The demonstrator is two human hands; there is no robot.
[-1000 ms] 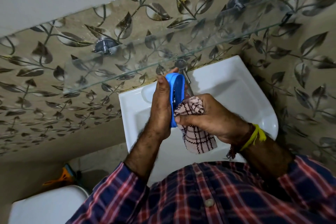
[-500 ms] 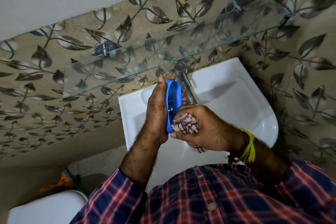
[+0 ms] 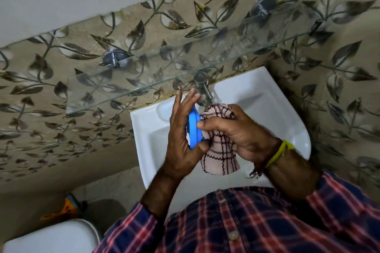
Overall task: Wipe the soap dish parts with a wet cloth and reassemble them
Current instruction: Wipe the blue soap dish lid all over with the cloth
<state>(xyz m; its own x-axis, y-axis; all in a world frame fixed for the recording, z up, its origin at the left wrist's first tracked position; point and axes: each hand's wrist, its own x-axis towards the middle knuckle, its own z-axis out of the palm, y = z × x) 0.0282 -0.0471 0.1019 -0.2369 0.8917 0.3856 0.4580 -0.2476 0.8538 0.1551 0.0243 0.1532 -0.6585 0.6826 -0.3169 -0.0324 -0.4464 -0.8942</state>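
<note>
A blue plastic soap dish part (image 3: 194,127) is held on edge over the white sink (image 3: 267,109). My left hand (image 3: 183,139) clasps it from the left, thumb at its lower end and fingers spread upward behind it. My right hand (image 3: 236,131) grips a checked pink-and-brown cloth (image 3: 221,150) and presses it against the right face of the blue part, thumb resting on its rim. The cloth's loose end hangs below my right hand. Most of the blue part is hidden between the hands.
A chrome tap (image 3: 202,86) stands at the back of the sink just above my hands. A glass shelf (image 3: 144,80) on chrome brackets runs along the leaf-patterned wall. A white toilet lid (image 3: 51,236) and an orange object (image 3: 63,209) lie lower left.
My left hand's fingers have straightened and spread upward. My right hand has shifted with the cloth so its thumb now lies on the blue rim, and more of the cloth hangs below.
</note>
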